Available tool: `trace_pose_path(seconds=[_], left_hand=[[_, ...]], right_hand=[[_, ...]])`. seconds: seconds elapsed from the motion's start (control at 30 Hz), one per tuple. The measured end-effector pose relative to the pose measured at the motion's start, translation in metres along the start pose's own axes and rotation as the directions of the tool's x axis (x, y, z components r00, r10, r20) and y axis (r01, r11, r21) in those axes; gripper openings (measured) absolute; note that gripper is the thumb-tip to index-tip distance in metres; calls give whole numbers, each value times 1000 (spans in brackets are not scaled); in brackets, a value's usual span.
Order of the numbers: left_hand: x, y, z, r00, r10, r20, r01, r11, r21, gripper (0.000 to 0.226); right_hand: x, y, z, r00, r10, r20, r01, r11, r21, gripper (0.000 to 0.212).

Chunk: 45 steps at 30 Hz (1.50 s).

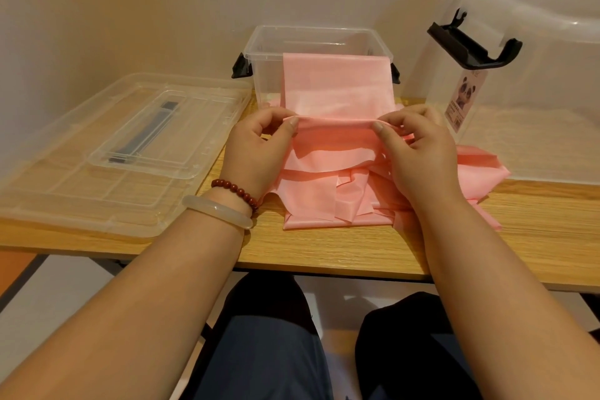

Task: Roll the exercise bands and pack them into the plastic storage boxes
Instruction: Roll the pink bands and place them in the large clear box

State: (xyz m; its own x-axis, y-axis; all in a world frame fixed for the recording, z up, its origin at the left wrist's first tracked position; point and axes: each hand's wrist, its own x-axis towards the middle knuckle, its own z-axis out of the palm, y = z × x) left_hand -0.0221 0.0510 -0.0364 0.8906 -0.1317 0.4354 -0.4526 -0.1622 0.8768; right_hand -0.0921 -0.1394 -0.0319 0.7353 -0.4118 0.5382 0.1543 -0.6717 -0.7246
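Observation:
A pink exercise band (334, 88) hangs over the front rim of a clear plastic storage box (259, 52) with black latches at the back of the table. Its lower stretch is curled into a narrow roll held up between both hands. My left hand (259, 146) pinches the roll's left end with thumb and fingers. My right hand (418, 146) pinches the right end the same way. More pink bands (324, 201) lie in a loose folded heap on the table under my hands.
Two clear lids (81, 185) lie stacked on the left of the wooden table (324, 247). A second, larger clear box (532, 81) stands on end at the right, black handle and panda label facing me. A wall is close behind. My knees are under the table edge.

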Motion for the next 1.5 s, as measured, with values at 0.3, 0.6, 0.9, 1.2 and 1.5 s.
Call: trace_pose_path(seconds=[0.3, 0.6, 0.9, 1.2, 1.5], left_hand=[[-2, 4, -1, 1000, -22, -20, 21, 998, -60, 16], [-1, 3, -1, 1000, -1, -30, 1, 1000, 20, 18], [-1, 3, -1, 997, 33, -70, -36, 999, -41, 17], [-3, 5, -3, 1000, -27, 0, 27, 997, -66, 21], [-1, 6, -3, 998, 31, -58, -31, 999, -9, 20]], right_hand=[[-1, -6, -2, 996, 85, -32, -81, 991, 109, 10], [-3, -2, -1, 999, 39, 6, -39, 995, 91, 6], [-2, -2, 0, 997, 25, -66, -19, 996, 86, 7], [-3, -6, -1, 989, 126, -72, -112, 980, 166, 7], [-2, -2, 0, 998, -6, -68, 11, 997, 78, 6]])
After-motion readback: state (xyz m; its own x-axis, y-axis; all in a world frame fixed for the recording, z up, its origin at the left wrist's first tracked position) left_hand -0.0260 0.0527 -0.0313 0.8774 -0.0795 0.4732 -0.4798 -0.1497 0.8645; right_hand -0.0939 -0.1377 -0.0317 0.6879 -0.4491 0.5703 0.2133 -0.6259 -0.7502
